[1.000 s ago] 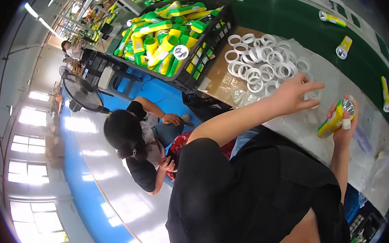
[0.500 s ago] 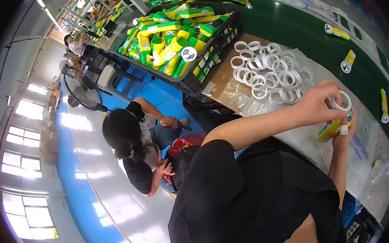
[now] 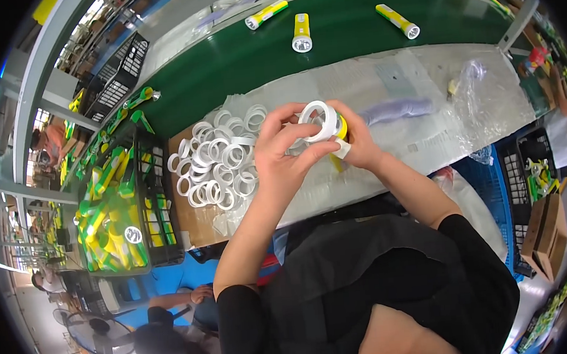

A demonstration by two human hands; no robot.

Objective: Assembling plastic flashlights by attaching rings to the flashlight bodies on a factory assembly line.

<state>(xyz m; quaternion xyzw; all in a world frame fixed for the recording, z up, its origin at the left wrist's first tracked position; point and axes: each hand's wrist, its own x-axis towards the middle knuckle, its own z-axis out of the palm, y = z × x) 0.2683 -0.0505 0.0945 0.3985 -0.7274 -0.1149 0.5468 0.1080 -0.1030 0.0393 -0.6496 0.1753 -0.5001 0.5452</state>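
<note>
My left hand (image 3: 282, 157) pinches a white plastic ring (image 3: 325, 134) between thumb and fingers. My right hand (image 3: 362, 138) is wrapped round a yellow flashlight (image 3: 341, 127), its body mostly hidden by the fingers. The ring is up against the lamp end of the flashlight; whether it sits around the rim I cannot tell. A small white block (image 3: 342, 149) shows at the flashlight's side by my right fingers. To the left of my hands, a heap of similar white rings (image 3: 218, 148) lies on plastic-covered cardboard (image 3: 191, 226).
A black crate (image 3: 162, 212) full of green and yellow flashlights (image 3: 106, 222) stands at left. Beyond the plastic-covered table (image 3: 441, 74) runs a green belt (image 3: 345, 31) with three flashlights (image 3: 301, 32) nearby. Crumpled clear plastic (image 3: 479, 104) lies at right. A seated person (image 3: 163, 343) is at lower left.
My view has swung right, so the belt now runs across the top. The ring has come from above the flashlight to its lamp end. Both hands keep their holds.
</note>
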